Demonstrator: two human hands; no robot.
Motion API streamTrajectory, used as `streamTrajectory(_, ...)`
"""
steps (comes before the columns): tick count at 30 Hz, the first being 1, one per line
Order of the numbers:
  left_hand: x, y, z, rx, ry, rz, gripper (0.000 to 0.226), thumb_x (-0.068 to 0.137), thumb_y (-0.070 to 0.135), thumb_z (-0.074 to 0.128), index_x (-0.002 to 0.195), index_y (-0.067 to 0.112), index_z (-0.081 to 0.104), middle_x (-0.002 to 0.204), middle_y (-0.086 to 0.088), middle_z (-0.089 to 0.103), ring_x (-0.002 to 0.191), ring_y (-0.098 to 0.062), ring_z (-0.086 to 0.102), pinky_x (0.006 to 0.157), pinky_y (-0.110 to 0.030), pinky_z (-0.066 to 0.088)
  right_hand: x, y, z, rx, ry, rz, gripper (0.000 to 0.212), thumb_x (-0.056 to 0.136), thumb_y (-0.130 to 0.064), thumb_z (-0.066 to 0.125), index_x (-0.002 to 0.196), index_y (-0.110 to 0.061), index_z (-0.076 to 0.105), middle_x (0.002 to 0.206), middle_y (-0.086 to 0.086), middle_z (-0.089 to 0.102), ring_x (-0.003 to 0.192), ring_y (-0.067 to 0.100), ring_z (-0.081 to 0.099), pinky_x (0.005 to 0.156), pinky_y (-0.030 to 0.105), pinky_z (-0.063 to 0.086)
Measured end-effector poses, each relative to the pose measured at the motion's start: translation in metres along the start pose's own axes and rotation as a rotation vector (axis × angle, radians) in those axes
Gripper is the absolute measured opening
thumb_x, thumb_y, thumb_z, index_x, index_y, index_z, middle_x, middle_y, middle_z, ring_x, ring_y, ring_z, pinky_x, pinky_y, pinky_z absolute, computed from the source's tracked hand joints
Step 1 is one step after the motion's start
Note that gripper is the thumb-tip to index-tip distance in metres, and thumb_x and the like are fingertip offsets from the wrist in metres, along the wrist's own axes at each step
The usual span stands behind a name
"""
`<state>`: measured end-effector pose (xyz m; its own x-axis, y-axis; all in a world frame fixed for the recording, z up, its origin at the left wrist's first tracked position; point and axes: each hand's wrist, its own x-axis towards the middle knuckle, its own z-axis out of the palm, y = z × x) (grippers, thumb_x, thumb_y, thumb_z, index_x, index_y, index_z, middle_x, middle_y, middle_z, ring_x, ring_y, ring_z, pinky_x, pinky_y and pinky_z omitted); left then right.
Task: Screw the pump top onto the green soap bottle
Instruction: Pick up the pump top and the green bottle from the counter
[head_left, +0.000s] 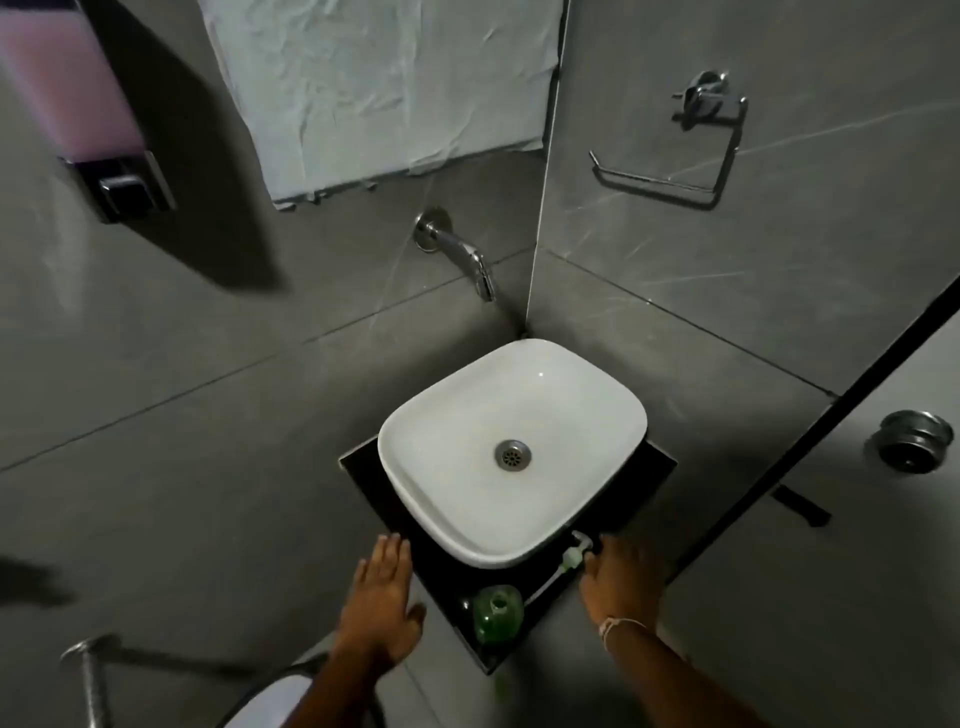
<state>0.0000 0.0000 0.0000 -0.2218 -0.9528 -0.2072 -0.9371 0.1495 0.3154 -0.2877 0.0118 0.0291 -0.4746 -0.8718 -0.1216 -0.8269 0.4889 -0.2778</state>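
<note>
The green soap bottle (497, 614) stands upright on the black counter (618, 512), just in front of the sink, with its neck uncovered. The white pump top (574, 555) lies on its side on the counter to the bottle's right, its tube pointing back toward the bottle. My right hand (621, 579) is over the counter's right corner, fingertips at the pump top's collar; I cannot tell whether they grip it. My left hand (383, 597) hovers flat, fingers spread, left of the bottle and holds nothing.
A white basin (415, 431) fills most of the counter, under a chrome wall tap (465, 254). A soap dispenser (78, 114) hangs on the left wall, a paper holder (680, 150) on the right wall. A door with a round knob (911, 441) stands at right.
</note>
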Motion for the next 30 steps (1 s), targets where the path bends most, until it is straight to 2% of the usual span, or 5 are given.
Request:
streamTrajectory(5, -0.001, 0.017, 0.051, -0.106, -0.213, -0.073, 0.100, 0.077, 0.061, 0.060, 0.150, 0.026, 0.002, 0.161, -0.008, -0.010, 0.148, -0.028, -0.011, 0.121, -0.044, 0.007, 0.019, 0.004, 0.024, 0.181, -0.263, 0.276, 0.039, 0.090, -0.052, 0.049, 0.102, -0.021, 0.069, 0.115, 0.012, 0.068, 0.112, 0.035, 0.058, 0.099, 0.049, 0.044)
streamTrajectory(9, 0.006, 0.030, 0.067, -0.181, -0.207, -0.119, 0.103, 0.065, 0.066, 0.069, 0.148, 0.031, 0.019, 0.162, -0.008, -0.001, 0.148, -0.030, -0.004, 0.120, -0.044, 0.015, 0.043, 0.001, 0.037, 0.281, -0.322, 0.377, 0.053, 0.083, -0.062, 0.055, 0.105, -0.016, 0.069, 0.117, 0.017, 0.066, 0.115, 0.038, 0.056, 0.097, 0.049, 0.045)
streamTrajectory(21, 0.023, 0.045, 0.081, -0.330, -0.138, -0.117, 0.072, 0.053, 0.058, 0.074, 0.122, 0.046, 0.055, 0.160, -0.012, 0.011, 0.148, -0.031, -0.002, 0.118, -0.047, 0.019, 0.074, 0.003, 0.074, 0.467, -0.385, 0.617, 0.071, 0.070, -0.054, 0.076, 0.109, 0.004, 0.063, 0.117, 0.026, 0.065, 0.106, 0.043, 0.061, 0.087, 0.049, 0.053)
streamTrajectory(25, 0.021, 0.043, 0.088, -0.374, -0.104, -0.130, 0.065, 0.053, 0.057, 0.076, 0.115, 0.045, 0.060, 0.160, -0.010, 0.011, 0.148, -0.029, -0.003, 0.118, -0.047, 0.019, 0.071, 0.008, 0.075, 0.607, -0.433, 0.698, 0.073, 0.069, -0.051, 0.078, 0.117, 0.001, 0.061, 0.121, 0.023, 0.064, 0.104, 0.043, 0.061, 0.058, 0.040, 0.051)
streamTrajectory(30, 0.020, 0.043, 0.091, -0.374, -0.098, -0.138, 0.065, 0.055, 0.056, 0.077, 0.116, 0.045, 0.059, 0.161, -0.008, 0.008, 0.148, -0.027, -0.007, 0.119, -0.049, 0.016, 0.045, 0.010, 0.049, 0.753, -0.186, 0.564, 0.040, 0.074, -0.058, 0.068, 0.072, -0.019, 0.072, 0.087, 0.012, 0.071, 0.081, 0.035, 0.064, 0.078, 0.045, 0.055)
